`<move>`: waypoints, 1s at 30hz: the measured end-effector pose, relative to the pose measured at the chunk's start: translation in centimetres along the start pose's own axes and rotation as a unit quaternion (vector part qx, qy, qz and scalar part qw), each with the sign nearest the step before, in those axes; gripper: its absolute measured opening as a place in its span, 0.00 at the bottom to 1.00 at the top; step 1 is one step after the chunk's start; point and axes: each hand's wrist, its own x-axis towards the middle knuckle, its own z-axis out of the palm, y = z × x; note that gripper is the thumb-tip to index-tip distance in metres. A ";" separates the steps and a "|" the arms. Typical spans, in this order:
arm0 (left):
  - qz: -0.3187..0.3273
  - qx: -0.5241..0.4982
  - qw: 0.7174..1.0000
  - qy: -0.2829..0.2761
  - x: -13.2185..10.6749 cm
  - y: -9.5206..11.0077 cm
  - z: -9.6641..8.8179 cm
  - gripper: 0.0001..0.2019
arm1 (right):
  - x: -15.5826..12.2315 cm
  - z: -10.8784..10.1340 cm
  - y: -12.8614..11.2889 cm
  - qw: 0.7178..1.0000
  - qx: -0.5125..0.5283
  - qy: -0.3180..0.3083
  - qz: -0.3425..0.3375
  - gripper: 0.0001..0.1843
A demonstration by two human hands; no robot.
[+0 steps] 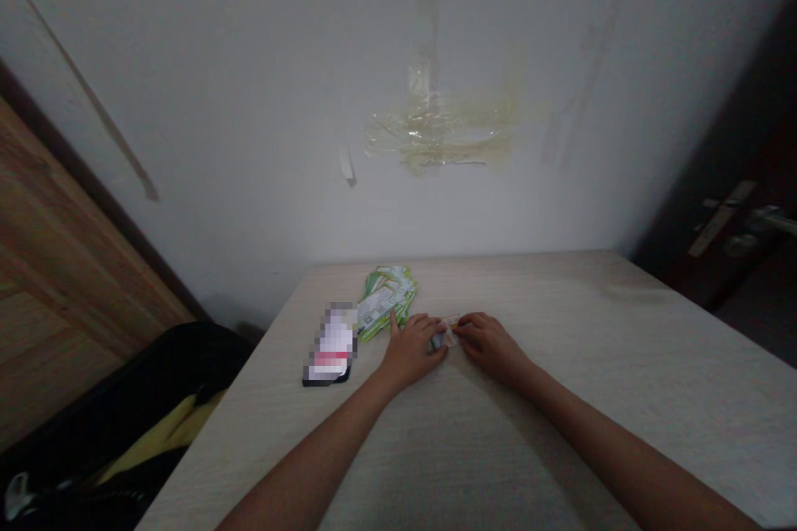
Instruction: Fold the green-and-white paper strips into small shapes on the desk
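Observation:
A small printed piece (451, 330), pale with orange patches, lies between my two hands low over the table; it is too small and partly covered to tell its kind. My left hand (411, 350) is closed on its left edge, with one finger sticking out toward the stack. At the right edge, my right hand (495, 351) pinches it between thumb and fingers. Just beyond my left hand, a fanned-out stack of green and white printed cards or leaflets (381, 304) rests on the table.
Left of the stack lies a phone (330, 344) with a blurred-out, lit screen. The pale wood-grain table (560, 299) meets a wall (249, 99) bearing old yellowed tape (448, 137). A dark bag-like thing with yellow cloth (165, 431) is at left, a door handle (772, 220) at right.

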 end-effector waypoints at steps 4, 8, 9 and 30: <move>0.005 -0.010 1.000 0.002 0.0 -0.1 0.1 0.17 | 0.0 -0.1 0.0 1.000 0.009 -0.006 0.004 0.15; 0.004 -0.018 1.000 0.003 0.1 -0.1 0.0 0.15 | -0.1 0.1 0.3 1.000 0.019 -0.006 0.003 0.16; 0.003 -0.020 1.000 0.002 0.1 0.0 0.0 0.14 | -0.1 0.1 0.3 1.000 0.021 -0.005 0.002 0.16; -0.005 -0.050 0.999 -0.005 0.2 0.1 -0.6 0.12 | -0.3 0.2 0.0 0.997 0.066 0.024 -0.010 0.05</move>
